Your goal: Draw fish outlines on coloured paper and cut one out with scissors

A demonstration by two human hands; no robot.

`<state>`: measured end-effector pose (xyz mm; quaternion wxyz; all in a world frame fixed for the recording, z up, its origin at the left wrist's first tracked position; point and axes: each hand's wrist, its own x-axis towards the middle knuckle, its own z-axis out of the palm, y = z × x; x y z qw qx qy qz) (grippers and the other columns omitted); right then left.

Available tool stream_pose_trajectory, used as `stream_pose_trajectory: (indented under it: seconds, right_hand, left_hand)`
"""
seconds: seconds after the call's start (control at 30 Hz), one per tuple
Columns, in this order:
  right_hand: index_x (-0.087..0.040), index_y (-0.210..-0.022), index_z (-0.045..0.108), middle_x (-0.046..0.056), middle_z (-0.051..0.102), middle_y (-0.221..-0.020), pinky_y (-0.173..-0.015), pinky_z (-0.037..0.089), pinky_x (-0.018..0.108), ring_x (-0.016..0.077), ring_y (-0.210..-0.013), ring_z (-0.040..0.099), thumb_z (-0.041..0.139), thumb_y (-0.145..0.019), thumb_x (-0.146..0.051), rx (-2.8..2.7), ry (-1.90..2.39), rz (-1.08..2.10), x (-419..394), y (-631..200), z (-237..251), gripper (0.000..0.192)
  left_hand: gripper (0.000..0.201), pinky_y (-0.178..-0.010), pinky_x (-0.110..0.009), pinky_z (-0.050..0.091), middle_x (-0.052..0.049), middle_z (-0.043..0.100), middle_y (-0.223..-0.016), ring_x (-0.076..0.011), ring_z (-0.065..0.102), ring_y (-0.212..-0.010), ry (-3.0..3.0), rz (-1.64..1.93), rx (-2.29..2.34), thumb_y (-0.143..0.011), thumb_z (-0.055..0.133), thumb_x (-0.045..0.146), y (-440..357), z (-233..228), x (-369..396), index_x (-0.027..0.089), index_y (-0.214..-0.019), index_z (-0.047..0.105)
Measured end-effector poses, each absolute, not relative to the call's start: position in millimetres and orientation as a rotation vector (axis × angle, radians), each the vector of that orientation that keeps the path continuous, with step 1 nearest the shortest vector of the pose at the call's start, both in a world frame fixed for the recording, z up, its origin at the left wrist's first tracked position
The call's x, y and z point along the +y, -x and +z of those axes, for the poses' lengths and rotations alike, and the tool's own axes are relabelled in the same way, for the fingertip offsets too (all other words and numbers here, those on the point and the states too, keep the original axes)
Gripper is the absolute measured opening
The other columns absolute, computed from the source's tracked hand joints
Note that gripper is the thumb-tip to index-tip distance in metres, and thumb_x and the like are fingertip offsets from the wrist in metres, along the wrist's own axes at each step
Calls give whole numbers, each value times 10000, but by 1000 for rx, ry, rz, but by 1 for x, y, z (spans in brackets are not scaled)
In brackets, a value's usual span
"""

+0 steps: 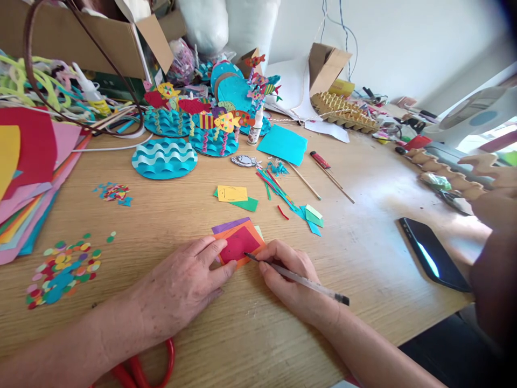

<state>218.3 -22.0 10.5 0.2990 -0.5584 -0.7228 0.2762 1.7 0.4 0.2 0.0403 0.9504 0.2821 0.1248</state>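
Note:
My right hand (293, 275) is closed around a pen (301, 279) with a clear barrel and a black end. Its tip touches a dark pink paper piece (242, 241) that bears faint drawn marks. Beneath that piece lies an orange sheet (216, 236), and purple paper (230, 225) sticks out behind. My left hand (189, 280) rests on the left edge of these papers, fingers stretched out and pressing them to the table. Just beyond are a yellow paper piece (232, 193) with a drawn outline and a green one (247, 204) under it.
Red-handled scissors (139, 369) lie partly under my left forearm. Paper dots (67, 269) and stacked coloured sheets (48, 140) are at left. Blue wave-topped discs (165, 158), a glue bottle (256, 126) and paper strips (278, 188) lie farther back. A phone (432, 256) is at right.

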Motion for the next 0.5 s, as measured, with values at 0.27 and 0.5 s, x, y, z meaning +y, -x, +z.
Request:
stream_pose_trajectory:
  seconds: [0.27,0.5]
  right_hand:
    - [-200,-717,534,-16,568,-629,-496,345,211,126,-599,542,473,-739,-139,-1931,1494,776,-22,-218,12,90]
    - [-204,-710,532,-21,561,-613,-490,340,211,124,-585,539,475,-731,-132,-1946,1477,759,-21,-219,10,94]
  left_hand:
    - [299,-875,-480,487,-148,530,-1140,-305,474,-1083,-2959,349,851,-883,500,204,-3,2,0,171,-1171,573]
    - [295,-866,-469,498,-144,532,-1139,-295,483,-1072,-2968,331,859,-888,484,207,-3,4,1,176,-1167,574]
